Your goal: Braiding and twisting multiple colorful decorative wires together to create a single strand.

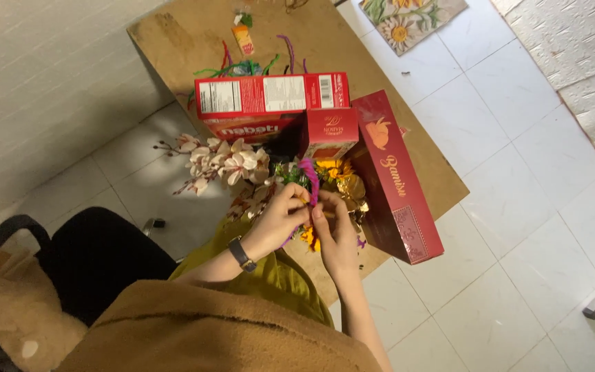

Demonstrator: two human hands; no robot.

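Looking down from the head camera, the left hand (280, 217) and right hand (335, 231) met at the middle of the frame, fingers pinched together on a fuzzy magenta pipe cleaner (310, 179) that rose just above them. Orange and yellow flowers (332, 169) sat right behind the hands. White artificial orchids (222, 158) lay to the left. Three red boxes (394, 179) rested on the brown board (173, 34) toward the upper centre, with loose pipe cleaners (242, 67) beyond.
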